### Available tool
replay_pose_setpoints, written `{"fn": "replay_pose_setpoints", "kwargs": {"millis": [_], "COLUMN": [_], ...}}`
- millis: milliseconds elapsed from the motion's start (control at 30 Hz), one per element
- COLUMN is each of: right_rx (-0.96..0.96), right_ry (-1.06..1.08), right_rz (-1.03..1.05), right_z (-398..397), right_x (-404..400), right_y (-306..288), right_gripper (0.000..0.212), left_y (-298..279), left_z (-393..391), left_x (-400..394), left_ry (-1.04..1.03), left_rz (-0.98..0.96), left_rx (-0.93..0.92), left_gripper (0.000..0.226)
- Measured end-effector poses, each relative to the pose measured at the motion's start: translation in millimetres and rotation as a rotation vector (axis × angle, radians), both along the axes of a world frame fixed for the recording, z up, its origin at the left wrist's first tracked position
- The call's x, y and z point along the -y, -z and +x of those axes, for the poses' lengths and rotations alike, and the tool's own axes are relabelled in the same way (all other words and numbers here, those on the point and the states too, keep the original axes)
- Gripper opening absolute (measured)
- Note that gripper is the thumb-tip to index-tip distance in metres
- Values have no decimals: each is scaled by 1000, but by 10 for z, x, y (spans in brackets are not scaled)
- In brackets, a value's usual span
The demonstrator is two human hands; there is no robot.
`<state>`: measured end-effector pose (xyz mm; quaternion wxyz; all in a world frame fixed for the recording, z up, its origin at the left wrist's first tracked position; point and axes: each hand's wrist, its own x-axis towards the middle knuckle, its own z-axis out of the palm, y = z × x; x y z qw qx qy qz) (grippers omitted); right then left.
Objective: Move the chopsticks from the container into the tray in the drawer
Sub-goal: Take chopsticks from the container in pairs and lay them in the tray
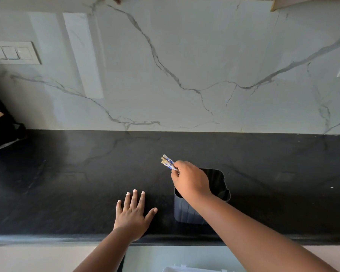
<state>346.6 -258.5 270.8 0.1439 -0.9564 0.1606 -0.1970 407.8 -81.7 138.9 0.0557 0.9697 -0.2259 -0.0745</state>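
Several chopsticks are pinched in my right hand, their blue-patterned ends poking out past my fingers, up and left of the container. That hand hangs over the container's open top. My left hand lies flat on the counter, fingers spread, just left of the container. A tray corner shows below it.

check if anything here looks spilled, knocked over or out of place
Nothing stands out. The dark container stands upright on the black counter, the right hand grips the chopsticks above it, and the left hand lies flat on the counter. No spill shows.
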Motion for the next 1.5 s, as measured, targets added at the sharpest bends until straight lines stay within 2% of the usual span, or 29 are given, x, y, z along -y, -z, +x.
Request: {"fn": "replay_pose_setpoints", "kwargs": {"millis": [100,167,300,333,367,433,500,567,667,733,800,967,1100,1167,1233,1300,1367,1433,1500], "right_rx": [34,128,357,388,407,423,424,408,394,392,382,348,590,735,755,684,624,580,547], "right_ry": [11,25,-37,-52,-70,-116,-168,-212,-238,-248,-248,-224,-312,-480,-672,-790,-830,-845,-835], "right_rz": [12,122,733,873,967,1070,1153,1204,1237,1246,1223,1065,869,561,-16,-545,-749,-804,-808], "right_z": [-52,-115,-337,-408,-480,-607,-704,-759,-768,-758,-750,-808,-979,-1121,-1252,-1316,-1302,-1250,-1193], "right_x": [97,252,603,671,726,791,798,752,642,571,522,453,348,173,16,-56,-52,-9,67], "right_y": [-133,-372,-1097,-1258,-1398,-1611,-1728,-1769,-1784,-1791,-1792,-1888,-2229,-2305,-2193,-1955,-1733,-1540,-1382], "right_gripper": [20,21,10,7,2,8,11,12,14,15,13,8,12,18,22,24,21,20,20], "left_y": [20,42,-77,-215,-405,-929,-1561,-2138,-2634,-2712,-2680,-2576,-2582,-2591,-2590,-2589,-2606,-2643,-2659], "left_z": [-2,5,-10,-8,8,64,40,-112,-408,-575,-679,-663,-545,-508,-489,-474,-475,-495,-517], "left_x": [-5,-16,14,61,123,238,343,435,604,700,733,645,551,519,501,478,445,405,383], "left_ry": [0,-9,-53,-109,-187,-264,-127,117,380,390,340,256,173,131,91,67,73,71,77], "left_rz": [4,-3,-12,-114,-305,-803,-1153,-1297,-1267,-1154,-1110,-1196,-1270,-1326,-1390,-1453,-1477,-1480,-1498], "left_rx": [-2,1,-135,-197,-237,-212,-119,-196,-541,-681,-723,-793,-853,-927,-985,-1074,-1229,-1321,-1315], "left_gripper": [82,83,86,87,87,77,62,54,53,39,26,18,18,16,12,21,24,21,22]}}
